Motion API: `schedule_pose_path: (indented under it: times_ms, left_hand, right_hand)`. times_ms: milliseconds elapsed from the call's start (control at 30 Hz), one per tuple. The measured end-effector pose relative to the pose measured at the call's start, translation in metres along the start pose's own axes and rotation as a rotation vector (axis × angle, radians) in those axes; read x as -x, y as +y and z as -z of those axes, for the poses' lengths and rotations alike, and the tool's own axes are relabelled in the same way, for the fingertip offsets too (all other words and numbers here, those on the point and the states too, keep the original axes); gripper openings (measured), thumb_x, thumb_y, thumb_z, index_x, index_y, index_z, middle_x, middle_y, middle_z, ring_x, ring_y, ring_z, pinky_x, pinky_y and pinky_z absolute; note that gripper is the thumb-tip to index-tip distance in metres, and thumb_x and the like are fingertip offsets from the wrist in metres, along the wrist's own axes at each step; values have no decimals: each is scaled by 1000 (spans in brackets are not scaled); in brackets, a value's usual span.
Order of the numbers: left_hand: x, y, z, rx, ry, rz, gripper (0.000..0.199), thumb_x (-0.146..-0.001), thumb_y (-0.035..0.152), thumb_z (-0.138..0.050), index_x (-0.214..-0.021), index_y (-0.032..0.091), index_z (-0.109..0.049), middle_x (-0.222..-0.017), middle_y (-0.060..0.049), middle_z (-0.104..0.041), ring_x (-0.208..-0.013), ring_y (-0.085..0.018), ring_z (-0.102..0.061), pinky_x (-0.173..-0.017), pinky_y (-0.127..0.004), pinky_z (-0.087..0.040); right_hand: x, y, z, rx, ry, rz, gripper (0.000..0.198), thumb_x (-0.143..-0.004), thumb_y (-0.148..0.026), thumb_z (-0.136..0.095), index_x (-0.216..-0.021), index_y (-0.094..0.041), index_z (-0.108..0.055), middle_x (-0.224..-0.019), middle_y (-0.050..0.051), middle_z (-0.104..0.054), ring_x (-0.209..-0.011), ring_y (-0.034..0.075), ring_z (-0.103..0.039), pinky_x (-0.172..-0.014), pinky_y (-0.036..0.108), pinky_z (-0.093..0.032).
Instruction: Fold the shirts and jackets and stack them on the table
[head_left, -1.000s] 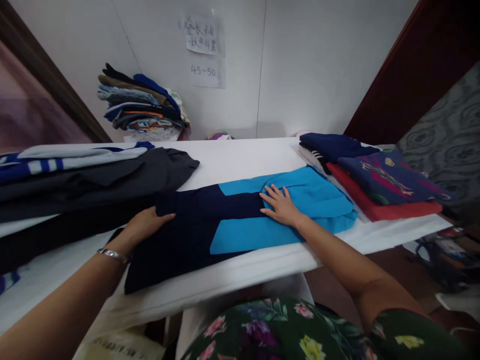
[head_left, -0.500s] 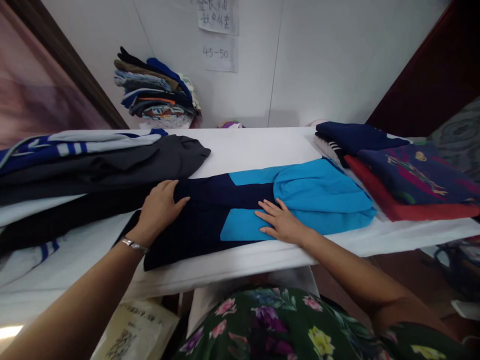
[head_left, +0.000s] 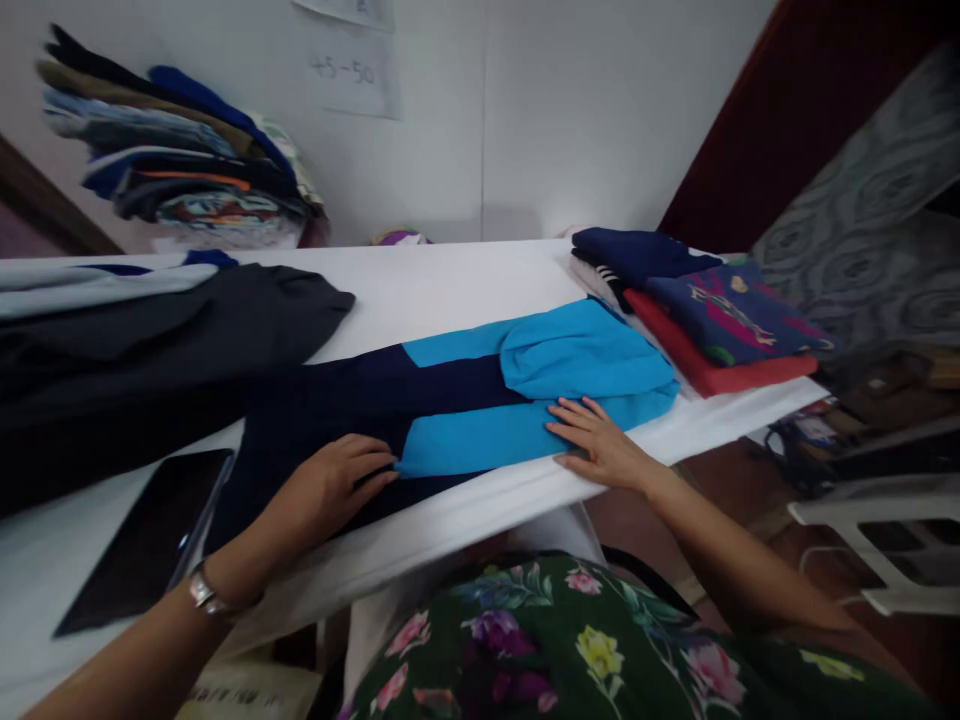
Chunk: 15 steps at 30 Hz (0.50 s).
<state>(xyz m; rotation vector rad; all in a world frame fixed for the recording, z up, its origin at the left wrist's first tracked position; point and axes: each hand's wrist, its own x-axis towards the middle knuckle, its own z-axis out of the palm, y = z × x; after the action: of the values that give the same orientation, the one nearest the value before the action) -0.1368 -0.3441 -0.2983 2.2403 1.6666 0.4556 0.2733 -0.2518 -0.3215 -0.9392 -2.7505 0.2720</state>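
A navy and bright-blue jacket [head_left: 450,385] lies lengthwise on the white-covered table, its bright-blue part, with what looks like a hood, bunched at the right. At the near edge of the navy part, my left hand [head_left: 341,485] has thumb and fingers pinched on the cloth where navy meets blue. My right hand [head_left: 596,445] rests flat on the near edge of the blue part, fingers stretched out. A dark tablet-like slab [head_left: 146,540] lies left of the jacket, beside my left forearm.
Folded clothes [head_left: 739,310] are stacked at the table's right end, a red one lowest in front. Dark grey clothing [head_left: 247,320] spreads over the left side. A tall pile of folded garments [head_left: 187,150] stands behind. A white plastic stool [head_left: 885,545] is at lower right.
My left hand has moved from the navy part's upper area to its near edge and pinched the cloth. My right hand has slid right along the jacket. The view has swung right, uncovering the dark slab.
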Motion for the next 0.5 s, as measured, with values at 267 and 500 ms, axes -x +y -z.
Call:
schedule_pose_path:
  times_ms: [267,500]
  left_hand:
    - [-18,-9,8,19,-59,75,40,-83,61,-47,-91,32,-74,-102,-3,-74,-97,-26,-66,-89,-35,-51]
    - [-68,8,6,-158,25,53,47,-82,55,-45,-110,28,-70,-125,-6,-66,-112,-31,-60,-91,-40,-50]
  right_hand:
    - [40,61,17,-121,214,-291,40,-96,-38,-44,-127,-24,-64,-128,8,-65,-121,26,-58,-102,46,-46]
    - [2,73,28,160,47,-384,33,-94,-24,-47,-118,-20,-70,-110,9,-72,-104,25,-65,-93,37,-48]
